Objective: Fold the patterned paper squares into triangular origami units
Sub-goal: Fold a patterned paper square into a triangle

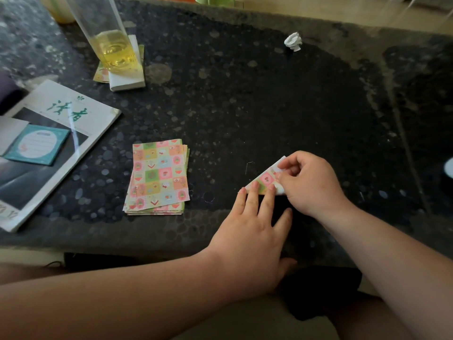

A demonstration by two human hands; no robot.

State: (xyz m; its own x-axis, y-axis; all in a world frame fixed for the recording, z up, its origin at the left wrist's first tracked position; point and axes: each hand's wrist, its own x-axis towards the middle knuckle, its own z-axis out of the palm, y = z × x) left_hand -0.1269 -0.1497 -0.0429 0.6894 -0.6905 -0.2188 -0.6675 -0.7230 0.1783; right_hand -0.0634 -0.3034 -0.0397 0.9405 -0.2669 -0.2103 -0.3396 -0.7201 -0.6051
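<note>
— Where was the folded square (266, 180)?
— On the tabletop (245, 106), right of the paper stack (159, 175). My left hand (252, 224) lay flat, straight fingertips pinning its near edge; my right hand (308, 182) pinched its top flap. I judged the corners needed matching before creasing.

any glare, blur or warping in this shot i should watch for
Head view: wide-angle lens bows the table edge; the glass looks stretched and smeared; a glare streak crosses the magazine; the folded paper, left hand and right hand look fairly sharp.
</note>
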